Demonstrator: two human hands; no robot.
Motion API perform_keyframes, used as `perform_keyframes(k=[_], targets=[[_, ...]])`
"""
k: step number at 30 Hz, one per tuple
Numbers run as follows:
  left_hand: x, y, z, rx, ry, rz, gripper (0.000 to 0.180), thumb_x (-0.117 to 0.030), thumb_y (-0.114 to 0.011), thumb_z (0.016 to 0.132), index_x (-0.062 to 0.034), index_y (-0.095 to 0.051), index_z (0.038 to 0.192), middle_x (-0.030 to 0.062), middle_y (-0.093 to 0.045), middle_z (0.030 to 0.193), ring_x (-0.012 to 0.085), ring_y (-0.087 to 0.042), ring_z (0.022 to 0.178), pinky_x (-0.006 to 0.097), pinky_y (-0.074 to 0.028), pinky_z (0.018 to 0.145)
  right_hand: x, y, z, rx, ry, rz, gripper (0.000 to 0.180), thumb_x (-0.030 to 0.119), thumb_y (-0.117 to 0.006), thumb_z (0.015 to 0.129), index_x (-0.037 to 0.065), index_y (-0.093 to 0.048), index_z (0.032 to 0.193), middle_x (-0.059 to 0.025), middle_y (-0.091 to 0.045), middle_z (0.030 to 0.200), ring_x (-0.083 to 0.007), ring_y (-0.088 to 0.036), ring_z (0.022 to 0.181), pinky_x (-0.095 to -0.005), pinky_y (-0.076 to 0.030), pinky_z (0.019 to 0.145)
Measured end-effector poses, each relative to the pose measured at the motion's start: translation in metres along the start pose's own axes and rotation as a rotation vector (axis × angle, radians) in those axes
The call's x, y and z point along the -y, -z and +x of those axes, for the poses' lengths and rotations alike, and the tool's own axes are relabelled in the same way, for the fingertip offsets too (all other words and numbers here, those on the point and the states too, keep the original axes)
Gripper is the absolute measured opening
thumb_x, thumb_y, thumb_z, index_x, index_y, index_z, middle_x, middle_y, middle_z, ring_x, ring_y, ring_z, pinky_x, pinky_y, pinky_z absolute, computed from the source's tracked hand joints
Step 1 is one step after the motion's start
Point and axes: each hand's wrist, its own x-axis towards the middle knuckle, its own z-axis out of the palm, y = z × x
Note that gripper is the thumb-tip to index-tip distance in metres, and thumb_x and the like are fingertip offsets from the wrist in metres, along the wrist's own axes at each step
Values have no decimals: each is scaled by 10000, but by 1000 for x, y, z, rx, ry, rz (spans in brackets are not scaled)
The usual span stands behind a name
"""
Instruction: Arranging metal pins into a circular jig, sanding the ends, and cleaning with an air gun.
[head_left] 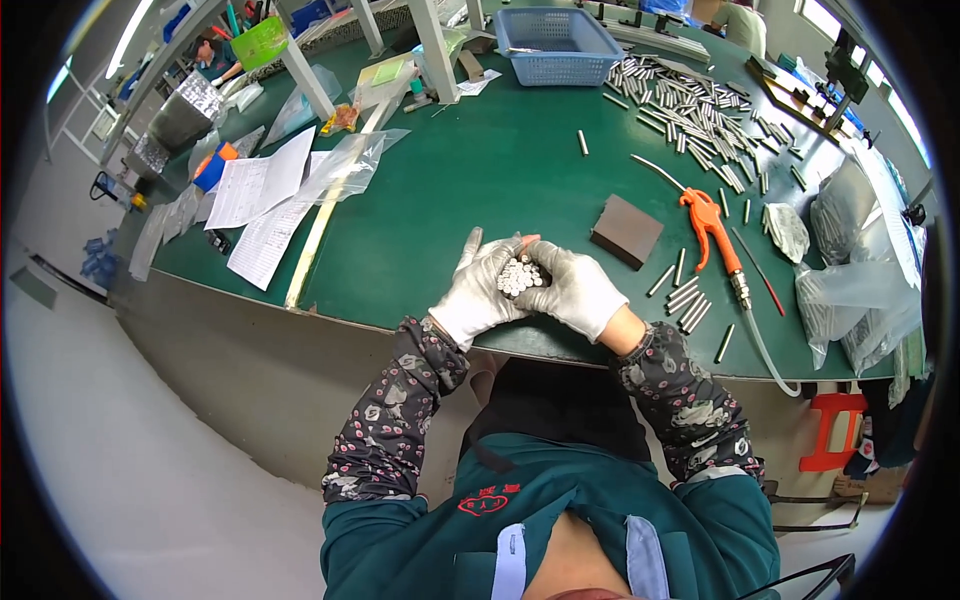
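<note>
A bundle of short metal pins (519, 277) stands end-up between my two gloved hands, their round bright ends facing me. My left hand (480, 285) wraps the bundle from the left, and my right hand (577, 290) closes round it from the right. Both wear white gloves with greyed fingers. The hands are over the green table near its front edge. Several loose pins (688, 303) lie just right of my right hand, beside a dark brown block (627, 231). How far down the pins reach inside the hands is hidden.
An orange air blow gun (707, 228) with a hose lies at right. Behind it spreads a large heap of metal pins (690, 110), near a blue basket (558, 47). Paper sheets (262, 190) and plastic bags lie left; more bags (850, 290) sit right.
</note>
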Motion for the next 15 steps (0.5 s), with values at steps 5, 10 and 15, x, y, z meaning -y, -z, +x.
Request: perform_keyframes(k=[5, 10, 15], targets=[[17, 0, -8, -23, 17, 68, 787, -440, -782, 546, -118, -468, 1191, 62, -531, 1152, 233, -432, 1166, 487, -83, 1061, 6, -2, 5, 24, -3, -7, 460, 264, -676, 651, 69, -567, 1054, -175, -617, 842, -344, -590, 783, -389, -475, 700], [9, 1, -5, -1, 37, 160, 787, -473, -776, 530, -118, -488, 1170, 60, -520, 1166, 232, -409, 1186, 475, -94, 1067, 10, 3, 4, 40, -22, 26, 471, 266, -672, 652, 74, -561, 1068, -178, -615, 874, -344, -588, 802, -386, -473, 720], [-2, 1, -6, -60, 26, 368, 787, -522, -754, 515, -129, -505, 1149, 39, -520, 1153, 227, -410, 1184, 443, -127, 1075, 6, 1, 4, 22, -21, -13, 483, 268, -669, 651, 73, -556, 1078, -182, -614, 868, -345, -589, 799, -380, -475, 725]])
